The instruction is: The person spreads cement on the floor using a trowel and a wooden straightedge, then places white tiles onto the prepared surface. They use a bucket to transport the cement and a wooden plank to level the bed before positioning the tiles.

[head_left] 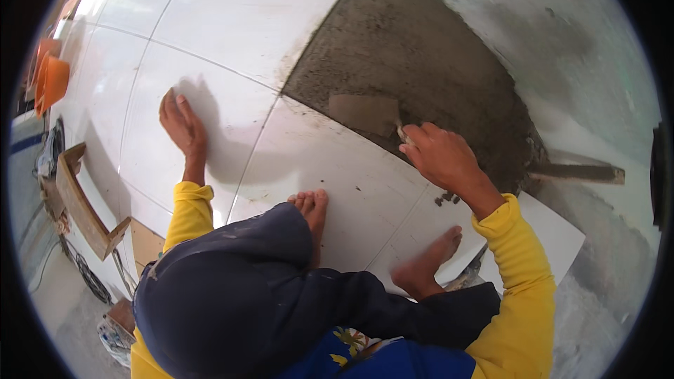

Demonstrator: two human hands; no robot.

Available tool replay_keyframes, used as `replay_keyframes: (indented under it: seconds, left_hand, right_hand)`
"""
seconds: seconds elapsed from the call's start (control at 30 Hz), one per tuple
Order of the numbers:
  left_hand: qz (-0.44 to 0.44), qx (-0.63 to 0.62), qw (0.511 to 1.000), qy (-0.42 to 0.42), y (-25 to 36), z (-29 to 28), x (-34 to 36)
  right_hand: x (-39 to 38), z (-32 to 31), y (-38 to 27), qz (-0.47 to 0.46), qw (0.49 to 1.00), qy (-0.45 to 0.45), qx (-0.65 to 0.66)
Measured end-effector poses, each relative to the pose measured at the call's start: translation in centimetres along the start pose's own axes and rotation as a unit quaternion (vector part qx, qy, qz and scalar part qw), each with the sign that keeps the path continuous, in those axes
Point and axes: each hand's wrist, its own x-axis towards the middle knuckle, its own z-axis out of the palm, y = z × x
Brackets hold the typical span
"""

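My right hand (444, 159) is closed round the handle of a trowel (364, 114). The trowel's flat, mortar-smeared blade lies on a bed of wet grey mortar (414, 42), close to the edge of the laid white tiles (330, 175). Over the tiles to the left hovers or rests my left hand (182, 123), fingers loosely bent and holding nothing; its shadow falls beside it. Whether its fingertips touch the tile I cannot tell. A few crumbs of mortar (446, 198) lie on the tile near my right wrist.
A mortar-coated wooden strip (577, 173) lies by the wall at right, near a loose white tile (537, 238). My bare feet (430, 263) are on the tiles. At left are a wooden frame piece (84, 200), orange containers (50, 83) and a coiled cable (91, 281).
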Motion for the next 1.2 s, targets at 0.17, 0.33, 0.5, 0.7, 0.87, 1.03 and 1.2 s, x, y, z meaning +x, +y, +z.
replay_keyframes:
  seconds: [0.17,0.33,0.5,0.7,0.87,1.03,1.2]
  left_hand:
    - [-0.01,-0.021,1.0,-0.016,1.6,-0.2,-0.1]
    - [0.012,-0.001,1.0,-0.005,1.2,0.5,0.6]
    - [0.024,0.014,0.999,-0.023,1.9,0.7,0.0]
    - [0.03,0.035,0.999,-0.02,-0.3,1.1,0.7]
    - [0.049,0.043,0.998,-0.021,0.0,1.5,0.7]
    - [0.021,0.04,0.999,-0.022,1.8,1.2,0.5]
    - [0.015,0.04,0.999,-0.025,1.0,0.9,0.3]
  right_hand:
    - [-9.1,0.7,5.3,0.065,0.998,-0.015,-0.012]
    - [-18.3,2.7,10.9,0.121,0.992,0.013,-0.027]
    - [-26.8,7.5,13.0,0.153,0.981,0.118,0.018]
    - [-26.9,10.9,11.5,0.148,0.985,0.076,0.042]
    - [-20.7,12.9,9.0,0.249,0.933,0.19,0.175]
    - [-7.7,11.6,-2.7,0.176,0.926,0.181,0.281]
    - [-1.3,7.9,-6.2,0.232,0.935,0.101,0.25]
